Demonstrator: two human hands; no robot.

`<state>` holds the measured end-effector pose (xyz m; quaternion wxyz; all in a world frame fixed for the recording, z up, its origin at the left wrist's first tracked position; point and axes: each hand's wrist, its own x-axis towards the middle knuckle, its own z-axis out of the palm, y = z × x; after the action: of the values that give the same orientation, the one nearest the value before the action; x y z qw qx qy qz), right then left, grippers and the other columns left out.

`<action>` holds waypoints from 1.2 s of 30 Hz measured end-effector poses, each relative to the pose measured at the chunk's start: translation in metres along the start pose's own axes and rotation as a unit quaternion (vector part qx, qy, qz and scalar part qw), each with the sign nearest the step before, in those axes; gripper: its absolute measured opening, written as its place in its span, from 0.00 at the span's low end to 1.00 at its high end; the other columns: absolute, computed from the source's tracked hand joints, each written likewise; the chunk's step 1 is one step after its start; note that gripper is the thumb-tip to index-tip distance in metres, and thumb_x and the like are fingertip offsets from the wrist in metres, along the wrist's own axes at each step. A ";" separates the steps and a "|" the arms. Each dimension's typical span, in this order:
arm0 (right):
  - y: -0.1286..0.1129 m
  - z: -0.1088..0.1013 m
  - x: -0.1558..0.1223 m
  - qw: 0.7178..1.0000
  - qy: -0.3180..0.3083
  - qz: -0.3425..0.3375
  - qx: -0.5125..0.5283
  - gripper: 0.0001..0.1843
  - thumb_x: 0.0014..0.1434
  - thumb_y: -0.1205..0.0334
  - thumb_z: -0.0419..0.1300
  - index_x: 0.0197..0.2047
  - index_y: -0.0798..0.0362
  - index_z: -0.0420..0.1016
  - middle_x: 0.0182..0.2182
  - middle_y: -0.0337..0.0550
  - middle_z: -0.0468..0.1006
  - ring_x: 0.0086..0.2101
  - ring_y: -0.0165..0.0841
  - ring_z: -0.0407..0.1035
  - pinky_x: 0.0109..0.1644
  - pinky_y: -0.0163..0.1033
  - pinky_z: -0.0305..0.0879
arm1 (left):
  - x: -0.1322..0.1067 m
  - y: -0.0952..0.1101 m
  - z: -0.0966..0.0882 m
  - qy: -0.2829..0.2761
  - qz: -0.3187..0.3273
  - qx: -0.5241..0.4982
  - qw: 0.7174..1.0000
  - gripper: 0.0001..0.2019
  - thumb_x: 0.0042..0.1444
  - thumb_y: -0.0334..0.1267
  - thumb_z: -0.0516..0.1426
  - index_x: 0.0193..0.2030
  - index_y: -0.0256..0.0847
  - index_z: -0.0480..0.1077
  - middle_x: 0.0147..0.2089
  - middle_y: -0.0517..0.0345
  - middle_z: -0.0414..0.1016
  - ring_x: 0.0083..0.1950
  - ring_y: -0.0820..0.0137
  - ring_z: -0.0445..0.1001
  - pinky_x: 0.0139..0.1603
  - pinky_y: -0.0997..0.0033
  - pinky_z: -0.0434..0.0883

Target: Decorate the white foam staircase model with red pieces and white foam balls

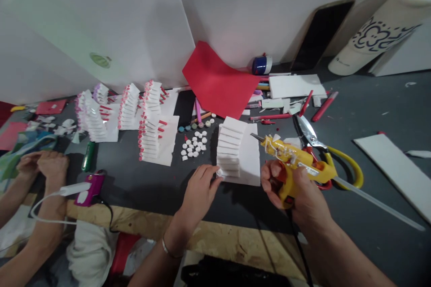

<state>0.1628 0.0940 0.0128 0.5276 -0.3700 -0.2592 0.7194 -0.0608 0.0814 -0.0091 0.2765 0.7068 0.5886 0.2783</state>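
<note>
Head cam here, and I'm looking down at a dark grey counter [151,193] with a wooden edge [215,237] running along the near side. The right hand [296,193] is wrapping around a yellow hot glue gun [303,161], so that grip is clamped firmly on the handle, with the nozzle pointing up and left and white glue strings clinging to the body. The left hand [200,186] is reaching for a stepped stack of white foam strips [234,152] sitting on a white card [251,161], and its fingertips [218,171] are touching the stack's lower corner. I can't tell whether that grip is actually pinching it or just resting there. The gun's tip is hovering just beside the stack.

Yellow-handled scissors [350,157] are lying right behind the gun, and a long clear glue stick [380,204] is sitting near them. Small white discs [191,145] are scattered left of the stack, and more stacks with red tips [150,121] are lining up beyond them. Over on the left, a co-worker's hands [42,166] are resting near a pink glue gun [90,190].
</note>
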 end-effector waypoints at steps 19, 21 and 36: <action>0.005 -0.005 0.001 1.000 0.002 -0.017 0.001 0.26 0.53 0.34 0.63 0.32 0.51 0.70 0.27 0.38 0.73 0.20 0.26 0.65 0.13 0.26 0.58 | 0.021 -0.057 -0.048 0.084 -0.134 0.196 0.968 0.05 0.59 0.36 0.57 0.40 0.40 0.73 0.38 0.51 0.75 0.38 0.63 0.74 0.43 0.62 0.71; 0.006 -0.005 0.000 1.000 0.003 -0.015 -0.002 0.26 0.53 0.34 0.63 0.32 0.51 0.70 0.27 0.38 0.72 0.20 0.27 0.66 0.13 0.26 0.58 | 0.019 -0.053 -0.049 0.094 -0.132 0.128 0.978 0.07 0.58 0.35 0.57 0.42 0.41 0.73 0.39 0.52 0.76 0.37 0.65 0.74 0.43 0.64 0.72; 0.013 -0.005 -0.003 0.998 -0.034 -0.002 -0.054 0.26 0.54 0.34 0.62 0.32 0.51 0.70 0.28 0.40 0.73 0.19 0.26 0.64 0.15 0.28 0.59 | 0.028 -0.009 -0.045 0.064 -0.158 -0.342 0.924 0.12 0.51 0.42 0.66 0.42 0.41 0.80 0.41 0.53 0.77 0.36 0.72 0.72 0.36 0.74 0.69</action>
<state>0.1598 0.0869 0.0011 0.4994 -0.3729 -0.3163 0.7152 -0.0947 0.1137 0.0176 0.5036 0.4477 0.5778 0.4605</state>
